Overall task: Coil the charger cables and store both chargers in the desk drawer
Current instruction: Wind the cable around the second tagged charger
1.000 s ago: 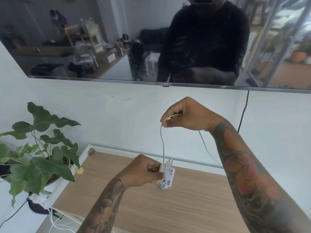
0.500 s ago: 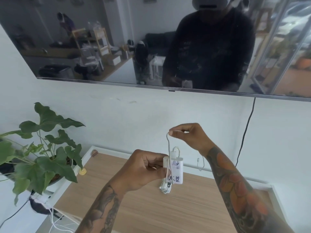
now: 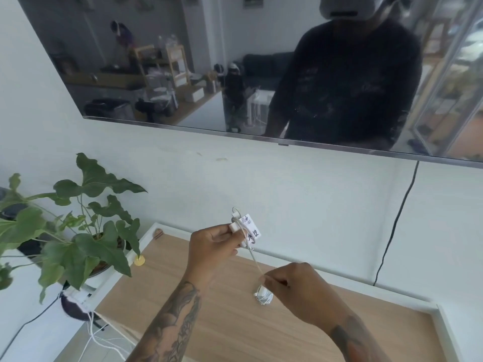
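Note:
My left hand (image 3: 211, 246) grips a white charger block (image 3: 248, 229) with a handwritten label, held above the wooden desk top (image 3: 235, 322). Its thin white cable (image 3: 254, 262) loops over the top of the block and runs down to the right. My right hand (image 3: 295, 286) pinches that cable lower down, just above a small bundle of coiled cable and plug (image 3: 264, 296) that hangs by its fingers. No drawer and no second charger are in view.
A leafy potted plant (image 3: 78, 231) stands left of the desk. A wall-mounted screen (image 3: 235, 74) hangs above, with a black cord (image 3: 394, 231) running down the wall at right. White cables (image 3: 104, 340) trail below the desk's left corner. A small yellow disc (image 3: 139, 260) lies by the desk's left rim.
My right hand has dropped from above the charger to below and right of it, drawing the cable over the block. My left hand has lifted the charger slightly.

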